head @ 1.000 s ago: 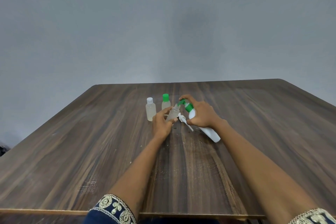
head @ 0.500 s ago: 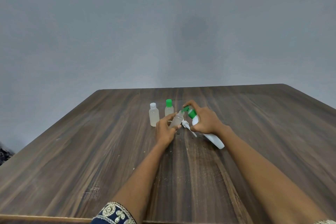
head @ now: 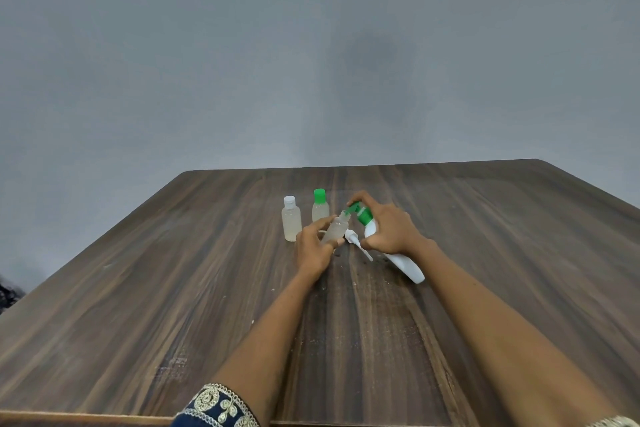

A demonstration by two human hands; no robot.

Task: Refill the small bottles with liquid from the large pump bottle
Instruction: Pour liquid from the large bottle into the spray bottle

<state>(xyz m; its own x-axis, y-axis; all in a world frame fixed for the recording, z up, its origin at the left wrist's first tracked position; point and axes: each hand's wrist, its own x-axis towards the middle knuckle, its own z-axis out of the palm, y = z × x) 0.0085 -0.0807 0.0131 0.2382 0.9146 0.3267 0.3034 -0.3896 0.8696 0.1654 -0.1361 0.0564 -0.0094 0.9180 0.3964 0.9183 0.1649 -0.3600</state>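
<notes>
Nearest, an embroidered navy sleeve cuff (head: 218,407) edges the bare forearms stretched over the dark, streaky wood-grain counter (head: 138,288). Since a second ago both hands have drawn together and the pump nozzle has closed on the small bottle's open mouth, so in my judgement dispensing is about to start. The left hand (head: 311,246) is wrapped around a translucent, tilted small bottle (head: 336,229). The right hand (head: 389,229) clamps the smooth white large pump bottle (head: 403,262), tilted, with its forefinger on the green pump head (head: 360,213). A white removed pump cap (head: 356,244) lies between the hands. Beyond stand a white-capped bottle (head: 291,218) and a green-capped bottle (head: 320,206), upright.
</notes>
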